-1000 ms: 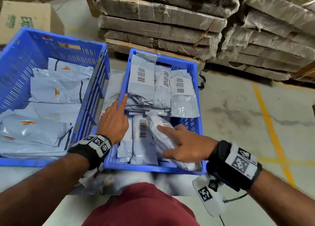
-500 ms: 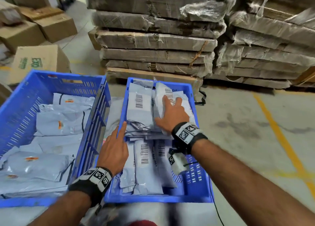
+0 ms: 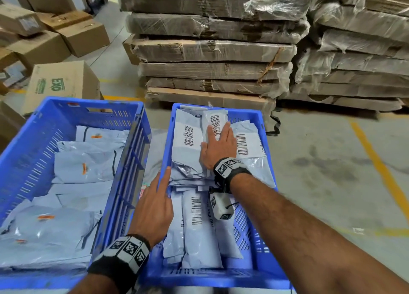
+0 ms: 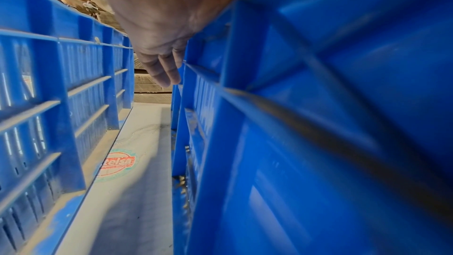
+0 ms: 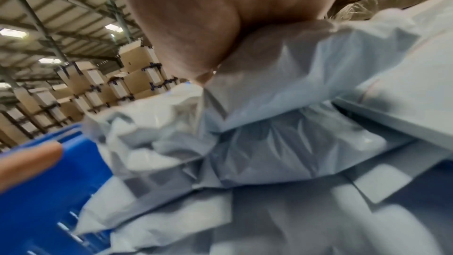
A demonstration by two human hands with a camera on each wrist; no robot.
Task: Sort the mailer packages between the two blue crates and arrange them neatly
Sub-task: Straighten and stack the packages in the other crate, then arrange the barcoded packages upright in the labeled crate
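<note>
While the right hand (image 3: 218, 148) lay flat with straight fingers on a barcoded mailer (image 3: 215, 125) at the far end of the right crate (image 3: 263, 238), the left hand (image 3: 155, 207) rested on that crate's left rim, index finger extended along it, gripping nothing. More grey mailers (image 3: 84, 169) filled the left crate (image 3: 26, 143). Only the left wrist view showed a round red sticker (image 4: 117, 164) on the surface between the crates; only the right wrist view showed the crumpled mailer edges (image 5: 282, 123) under the palm

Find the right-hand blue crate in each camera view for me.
Head: right blue crate, centre, holding barcoded mailers.
Left wrist: its outer wall fills the right side.
Right wrist: blue rim, lower left.
Shared landmark: left hand on its left rim.
</note>
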